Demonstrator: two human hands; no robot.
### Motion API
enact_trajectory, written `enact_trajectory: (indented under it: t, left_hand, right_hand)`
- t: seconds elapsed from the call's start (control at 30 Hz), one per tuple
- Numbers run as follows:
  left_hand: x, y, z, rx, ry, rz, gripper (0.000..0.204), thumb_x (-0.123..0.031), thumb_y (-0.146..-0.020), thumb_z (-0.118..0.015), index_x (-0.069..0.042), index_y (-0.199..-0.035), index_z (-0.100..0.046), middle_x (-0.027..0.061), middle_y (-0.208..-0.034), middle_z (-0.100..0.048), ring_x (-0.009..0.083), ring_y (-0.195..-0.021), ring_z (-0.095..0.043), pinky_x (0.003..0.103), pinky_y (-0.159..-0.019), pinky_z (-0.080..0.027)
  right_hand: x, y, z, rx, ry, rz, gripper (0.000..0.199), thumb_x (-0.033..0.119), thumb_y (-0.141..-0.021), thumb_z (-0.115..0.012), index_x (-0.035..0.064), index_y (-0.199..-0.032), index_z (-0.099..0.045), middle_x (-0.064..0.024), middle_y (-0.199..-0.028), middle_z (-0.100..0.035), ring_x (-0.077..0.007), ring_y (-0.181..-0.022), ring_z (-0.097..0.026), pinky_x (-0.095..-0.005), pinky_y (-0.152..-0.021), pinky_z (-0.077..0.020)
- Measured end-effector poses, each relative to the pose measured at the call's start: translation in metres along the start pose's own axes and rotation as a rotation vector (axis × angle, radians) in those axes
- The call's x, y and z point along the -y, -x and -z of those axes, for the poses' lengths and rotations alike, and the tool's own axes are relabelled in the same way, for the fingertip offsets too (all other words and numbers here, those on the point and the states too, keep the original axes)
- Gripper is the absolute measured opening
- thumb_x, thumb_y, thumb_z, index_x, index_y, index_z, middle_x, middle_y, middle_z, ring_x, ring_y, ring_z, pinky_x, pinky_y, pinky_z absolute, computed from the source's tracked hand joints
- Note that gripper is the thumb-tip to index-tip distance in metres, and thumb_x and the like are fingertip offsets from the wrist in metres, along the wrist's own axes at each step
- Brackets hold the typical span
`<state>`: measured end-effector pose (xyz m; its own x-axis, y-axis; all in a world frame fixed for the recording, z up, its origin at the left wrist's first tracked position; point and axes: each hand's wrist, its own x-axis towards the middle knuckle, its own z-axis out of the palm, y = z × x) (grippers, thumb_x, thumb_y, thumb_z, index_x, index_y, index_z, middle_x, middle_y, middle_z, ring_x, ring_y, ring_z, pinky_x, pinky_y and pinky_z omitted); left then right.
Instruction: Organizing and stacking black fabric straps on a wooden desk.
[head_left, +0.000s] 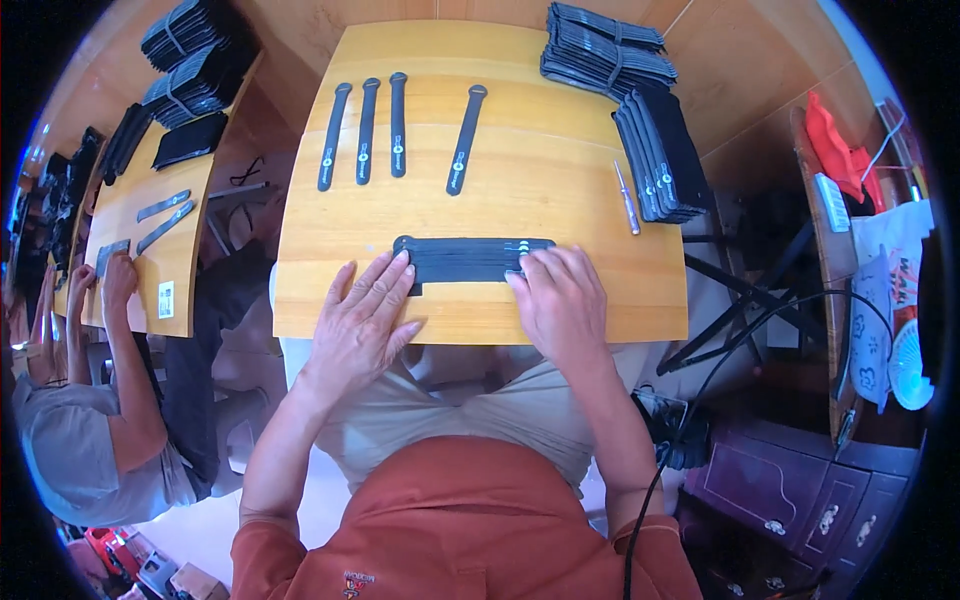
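A flat stack of long black rubbery strips [468, 259] lies crosswise near the front edge of the light wooden bench [560, 190], and the left hand [362, 320] presses its left end with fingers spread flat, gripping nothing, while the right hand [560, 298] rests flat on its right end, fingers likewise released. Toward the back edge four single black strips [365, 131] lie lengthwise, a small screwdriver [626, 198] sits near the right edge, and bundled black strips [640, 110] fill the back right corner.
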<state>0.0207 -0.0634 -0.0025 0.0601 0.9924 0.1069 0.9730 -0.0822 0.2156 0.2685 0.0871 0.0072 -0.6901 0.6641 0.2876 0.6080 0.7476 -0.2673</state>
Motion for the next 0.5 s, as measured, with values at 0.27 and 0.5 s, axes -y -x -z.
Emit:
enact_trajectory:
  t: [0.27,0.5]
  left_hand:
    - [0.001,-0.004,0.001,-0.086,0.037,-0.016,0.059,-0.046,-0.102,-0.062,-0.004,-0.143,-0.062,0.0093,-0.158,-0.053,0.0263,-0.149,-0.046,0.051,-0.124,-0.029]
    - [0.002,-0.002,0.001,-0.106,0.077,-0.002,0.06,-0.047,-0.1,-0.063,-0.004,-0.142,-0.062,0.0098,-0.157,-0.055,0.0267,-0.147,-0.047,0.05,-0.124,-0.029]
  right_hand:
    - [0.012,-0.098,-0.057,-0.189,-0.092,0.102,0.031,0.02,-0.094,-0.072,0.0016,-0.119,-0.073,-0.0135,-0.125,-0.071,-0.0326,-0.119,-0.063,-0.0429,-0.102,-0.0525]
    - [0.002,-0.11,-0.061,-0.047,-0.006,0.09,0.019,0.013,-0.096,-0.063,0.0017,-0.107,-0.073,-0.0109,-0.11,-0.074,-0.0303,-0.11,-0.065,-0.0444,-0.1,-0.0518]
